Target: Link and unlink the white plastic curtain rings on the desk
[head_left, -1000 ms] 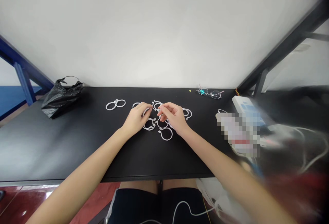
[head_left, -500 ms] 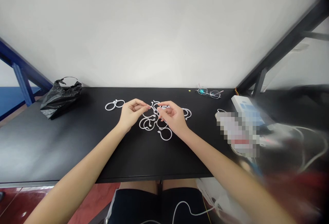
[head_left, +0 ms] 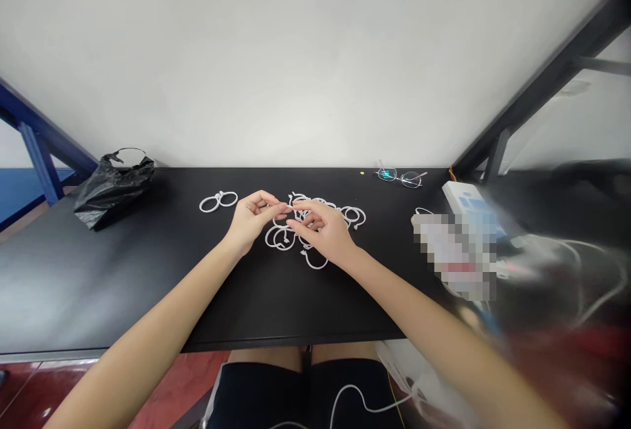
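Observation:
My left hand [head_left: 254, 219] is closed in a pinch, thumb against forefinger. A small white bit of a white ring [head_left: 290, 208] shows at its fingertips; the rest of that ring is hidden. Close on its right, my right hand [head_left: 325, 228] has thumb and forefinger apart, with the forefinger's tip at the pinched piece. Its other fingers are curled, and I see nothing held in them. Beneath both hands lies a loose pile of thin white plastic rings [head_left: 280, 247] with small clasp ends, partly covered by the right hand. Two joined white rings [head_left: 209, 204] lie apart to the left.
A crumpled black plastic bag [head_left: 116, 186] sits at the back left of the black table [head_left: 236, 304]. Eyeglasses [head_left: 400, 177] lie by the wall. On the right are a white-and-blue box [head_left: 466, 199], a blurred-out item [head_left: 458, 255] and white cables [head_left: 579, 278].
My right hand has moved slightly left, its thumb and forefinger parting and its forefinger reaching the left fingertips. The left hand keeps its pinch in nearly the same place.

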`<state>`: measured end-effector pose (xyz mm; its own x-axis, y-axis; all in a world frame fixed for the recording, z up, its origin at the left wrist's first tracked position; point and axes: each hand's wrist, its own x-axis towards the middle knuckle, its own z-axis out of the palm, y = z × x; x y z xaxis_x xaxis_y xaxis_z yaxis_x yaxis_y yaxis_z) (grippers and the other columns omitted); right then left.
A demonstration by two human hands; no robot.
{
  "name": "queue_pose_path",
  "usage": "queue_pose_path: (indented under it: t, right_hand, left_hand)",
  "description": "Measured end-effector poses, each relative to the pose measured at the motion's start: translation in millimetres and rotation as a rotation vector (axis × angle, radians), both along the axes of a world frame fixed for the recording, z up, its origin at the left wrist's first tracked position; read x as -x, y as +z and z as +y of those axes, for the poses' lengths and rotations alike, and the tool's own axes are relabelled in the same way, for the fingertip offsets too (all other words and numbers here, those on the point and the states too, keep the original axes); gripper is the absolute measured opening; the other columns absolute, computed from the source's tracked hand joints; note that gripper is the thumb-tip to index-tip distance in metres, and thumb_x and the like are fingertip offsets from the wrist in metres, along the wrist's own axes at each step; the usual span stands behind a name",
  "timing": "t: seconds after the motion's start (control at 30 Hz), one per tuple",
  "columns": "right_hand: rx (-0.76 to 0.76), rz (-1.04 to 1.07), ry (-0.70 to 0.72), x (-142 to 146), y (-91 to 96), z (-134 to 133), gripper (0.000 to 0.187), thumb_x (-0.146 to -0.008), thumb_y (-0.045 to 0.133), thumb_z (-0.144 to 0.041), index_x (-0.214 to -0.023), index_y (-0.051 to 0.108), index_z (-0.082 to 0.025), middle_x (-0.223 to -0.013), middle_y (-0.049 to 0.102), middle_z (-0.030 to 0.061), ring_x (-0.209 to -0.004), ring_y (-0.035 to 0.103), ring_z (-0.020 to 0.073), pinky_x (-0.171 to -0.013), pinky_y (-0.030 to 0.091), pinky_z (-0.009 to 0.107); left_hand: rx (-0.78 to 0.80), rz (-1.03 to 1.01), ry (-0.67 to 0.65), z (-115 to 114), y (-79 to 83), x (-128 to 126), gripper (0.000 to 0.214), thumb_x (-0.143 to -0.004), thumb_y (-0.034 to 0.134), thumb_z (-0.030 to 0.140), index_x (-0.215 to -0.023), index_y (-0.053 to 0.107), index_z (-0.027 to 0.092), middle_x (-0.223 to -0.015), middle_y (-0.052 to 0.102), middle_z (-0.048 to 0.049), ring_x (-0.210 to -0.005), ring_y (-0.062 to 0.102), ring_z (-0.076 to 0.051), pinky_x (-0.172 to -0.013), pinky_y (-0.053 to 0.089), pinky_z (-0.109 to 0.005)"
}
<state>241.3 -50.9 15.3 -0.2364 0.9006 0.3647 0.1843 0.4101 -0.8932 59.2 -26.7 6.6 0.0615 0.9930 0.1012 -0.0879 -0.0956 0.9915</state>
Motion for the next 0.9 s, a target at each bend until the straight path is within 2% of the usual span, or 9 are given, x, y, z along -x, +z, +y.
queue_pose_path:
  t: [0.07,0.17,0.4,0.57,0.73,0.9]
  right_hand:
    - [-0.002,-0.023,0.001,0.0,-1.2,0.7,0.029,-0.078,0.071,-0.040,-0.101,0.070,-0.023,-0.101,0.069,0.0055,-0.060,0.063,0.0113,-0.053,0.052,0.025]
    - [-0.006,-0.047,-0.009,-0.1,-2.4,0.6,0.021,-0.079,0.069,-0.037,-0.095,0.070,-0.023,-0.088,0.069,0.0030,-0.055,0.060,0.0103,-0.053,0.051,0.026]
    - [0.054,0.046,0.002,-0.4,-3.4,0.2,0.014,-0.081,0.068,-0.035,-0.086,0.069,-0.021,-0.079,0.071,0.0025,-0.056,0.065,0.0136,-0.055,0.052,0.027]
    - [0.092,0.171,0.001,0.0,-2.6,0.6,0.018,-0.078,0.074,-0.038,-0.077,0.067,-0.021,-0.073,0.071,0.0016,-0.060,0.069,0.0158,-0.060,0.056,0.029]
    - [0.141,0.242,0.000,-0.2,-1.5,1.8,0.022,-0.078,0.074,-0.041,-0.075,0.067,-0.020,-0.072,0.070,0.0020,-0.058,0.069,0.0153,-0.057,0.057,0.027]
    - [0.136,0.289,-0.010,-0.5,-2.9,3.8,0.025,-0.077,0.075,-0.042,-0.075,0.066,-0.018,-0.070,0.070,0.0017,-0.058,0.069,0.0146,-0.056,0.058,0.025]
  left_hand:
    - [0.003,-0.018,0.014,0.6,0.1,0.1,0.036,-0.065,0.084,0.040,-0.076,0.059,0.016,-0.079,0.072,-0.0047,-0.085,0.074,-0.024,-0.081,0.060,-0.038]
    - [0.017,-0.022,0.005,0.7,0.3,0.4,0.036,-0.066,0.083,0.039,-0.076,0.058,0.016,-0.079,0.072,-0.0046,-0.086,0.074,-0.024,-0.081,0.060,-0.038]
    - [0.074,-0.064,-0.034,0.5,1.7,0.0,0.033,-0.066,0.083,0.036,-0.077,0.058,0.017,-0.077,0.069,-0.0015,-0.082,0.073,-0.021,-0.078,0.059,-0.034]
    - [0.032,0.047,-0.083,-2.1,2.9,-3.5,0.033,-0.074,0.076,0.043,-0.086,0.061,0.018,-0.075,0.067,-0.0004,-0.076,0.070,-0.018,-0.068,0.059,-0.030]
    - [-0.055,0.171,-0.182,-4.5,0.9,-5.5,0.035,-0.080,0.068,0.050,-0.091,0.064,0.017,-0.079,0.068,-0.0038,-0.071,0.065,-0.017,-0.052,0.053,-0.024]
    - [-0.073,0.246,-0.247,-5.7,6.2,-4.3,0.044,-0.079,0.066,0.054,-0.098,0.067,0.015,-0.082,0.070,-0.0056,-0.062,0.062,-0.015,-0.044,0.047,-0.022]
